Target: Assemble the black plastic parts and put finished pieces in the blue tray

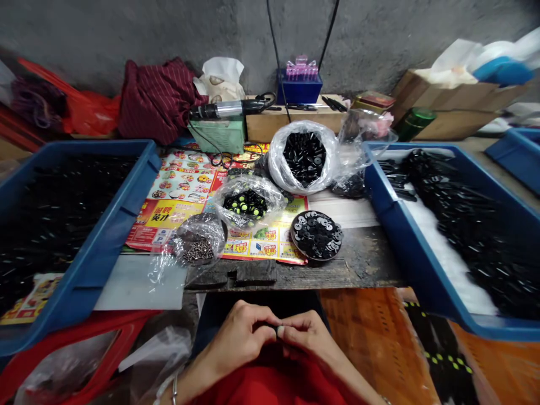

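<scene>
My left hand (248, 331) and my right hand (304, 335) meet over my lap, just below the bench's front edge. Thumbs and forefingers of both are pinched together at the tips. A small dark piece seems to sit between them, mostly covered by the fingers, and its kind does not show. Nearest on the bench are a plastic bag of small metal screws (198, 248), a round dish of flat black discs (317, 236) and a bag of black parts with yellow-green ends (244, 203). Behind these stands a larger bag of black pieces (304, 157).
Blue bins of black parts flank the bench, one at left (93, 225) and one at right (405, 225). An electric screwdriver (230, 108) lies on a green box (219, 135) at the back. Printed flyers (181, 180) cover part of the bench. Two cables hang from above.
</scene>
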Tool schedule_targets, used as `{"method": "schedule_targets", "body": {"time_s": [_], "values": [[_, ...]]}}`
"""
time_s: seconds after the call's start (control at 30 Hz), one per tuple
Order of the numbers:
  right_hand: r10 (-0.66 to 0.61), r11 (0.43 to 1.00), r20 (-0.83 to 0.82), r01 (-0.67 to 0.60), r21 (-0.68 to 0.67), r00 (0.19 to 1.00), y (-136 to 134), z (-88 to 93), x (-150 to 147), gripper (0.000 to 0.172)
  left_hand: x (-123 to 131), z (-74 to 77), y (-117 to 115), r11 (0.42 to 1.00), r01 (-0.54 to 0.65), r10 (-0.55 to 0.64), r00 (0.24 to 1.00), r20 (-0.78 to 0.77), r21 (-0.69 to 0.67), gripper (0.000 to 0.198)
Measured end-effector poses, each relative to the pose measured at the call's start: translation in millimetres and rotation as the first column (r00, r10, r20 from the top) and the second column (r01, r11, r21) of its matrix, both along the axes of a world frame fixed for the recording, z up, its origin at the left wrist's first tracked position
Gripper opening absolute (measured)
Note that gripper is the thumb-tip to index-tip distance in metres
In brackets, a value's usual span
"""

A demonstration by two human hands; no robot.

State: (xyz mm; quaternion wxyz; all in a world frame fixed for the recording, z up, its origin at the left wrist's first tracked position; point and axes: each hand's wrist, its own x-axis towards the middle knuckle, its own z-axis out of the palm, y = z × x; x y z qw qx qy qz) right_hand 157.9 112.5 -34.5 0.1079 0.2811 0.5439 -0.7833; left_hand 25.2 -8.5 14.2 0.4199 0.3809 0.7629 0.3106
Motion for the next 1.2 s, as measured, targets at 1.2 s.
{"method": "schedule_targets", "body": {"time_s": [1.2], "values": [[0.302, 0.593, -0.352, 0.115, 0.797, 0.886, 18.2, 34.5, -13.5, 0.032, -12.7, -3.2, -16.6, 0.779, -0.548, 0.325, 0.769, 0.551, 0.305, 0.024]]}}
